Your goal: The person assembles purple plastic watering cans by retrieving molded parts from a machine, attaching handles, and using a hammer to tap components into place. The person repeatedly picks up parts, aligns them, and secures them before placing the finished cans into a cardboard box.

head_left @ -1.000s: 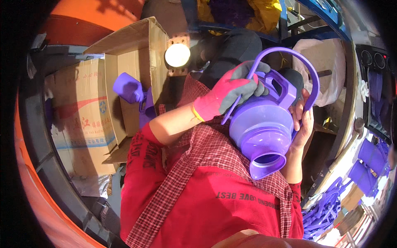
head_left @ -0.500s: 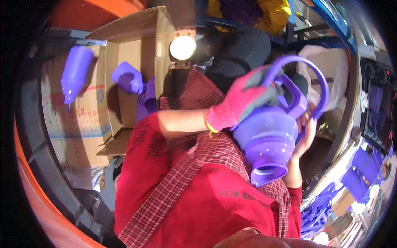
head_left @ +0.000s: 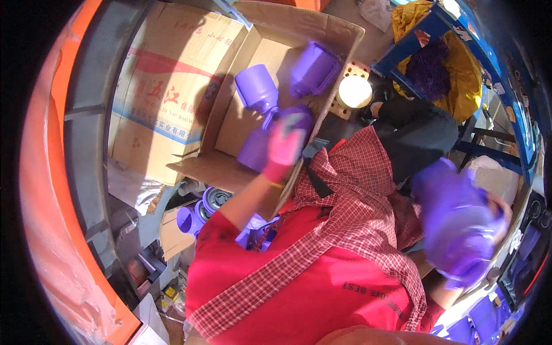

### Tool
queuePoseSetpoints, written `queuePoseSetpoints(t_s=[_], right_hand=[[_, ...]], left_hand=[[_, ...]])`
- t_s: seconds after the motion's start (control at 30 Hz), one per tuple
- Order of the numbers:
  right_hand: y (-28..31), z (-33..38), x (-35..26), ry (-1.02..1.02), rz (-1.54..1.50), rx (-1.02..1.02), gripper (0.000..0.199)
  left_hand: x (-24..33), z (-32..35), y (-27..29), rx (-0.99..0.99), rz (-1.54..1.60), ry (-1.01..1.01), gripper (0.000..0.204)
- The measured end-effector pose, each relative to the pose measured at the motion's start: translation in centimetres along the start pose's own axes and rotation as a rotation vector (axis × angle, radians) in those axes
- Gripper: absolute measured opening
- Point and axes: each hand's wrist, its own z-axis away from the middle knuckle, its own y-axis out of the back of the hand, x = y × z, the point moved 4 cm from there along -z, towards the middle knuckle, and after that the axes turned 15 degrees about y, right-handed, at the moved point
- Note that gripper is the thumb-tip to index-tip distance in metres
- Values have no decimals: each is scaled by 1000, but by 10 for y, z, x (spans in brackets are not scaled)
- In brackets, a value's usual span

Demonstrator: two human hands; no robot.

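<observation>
At the right, my bare right hand (head_left: 501, 214) is closed around a shiny purple plastic vessel (head_left: 460, 224), blurred by motion; its narrower end points down. My left hand (head_left: 286, 144), in a pink and grey glove, reaches into an open cardboard box (head_left: 230, 169). It is over or against a purple plastic container (head_left: 253, 148) lying there; the fingers are smeared, so their grip does not show. Beyond it in the box are a bottle-shaped purple container (head_left: 256, 86) and another purple container (head_left: 314, 68).
A large printed carton (head_left: 167, 86) stands left of the box. Round purple and black parts (head_left: 215, 200) lie below the box. A lit round lamp (head_left: 355, 92) is beside it. At the upper right, a blue metal frame (head_left: 437, 34) stands by a yellow bag (head_left: 460, 80) holding purple scraps.
My left hand has let go of the purple vessel and moved left into the box. My right hand keeps the vessel, now farther right. The view has shifted, showing more of the box.
</observation>
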Motion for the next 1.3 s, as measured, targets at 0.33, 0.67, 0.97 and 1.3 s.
queuePoseSetpoints(t_s=[0.33,0.67,0.97,1.3], right_hand=[[139,43,147,-217,733,-181,34],[145,61,190,-241,765,-367,55],[147,25,53,-76,501,-239,74],[-96,27,-6,-293,-1062,192,97]], left_hand=[[-259,2,108,500,-22,1272,43],[-50,-67,135,534,343,435,31],[130,-32,25,71,456,123,31],[243,0,-94,-605,-558,-1045,38]])
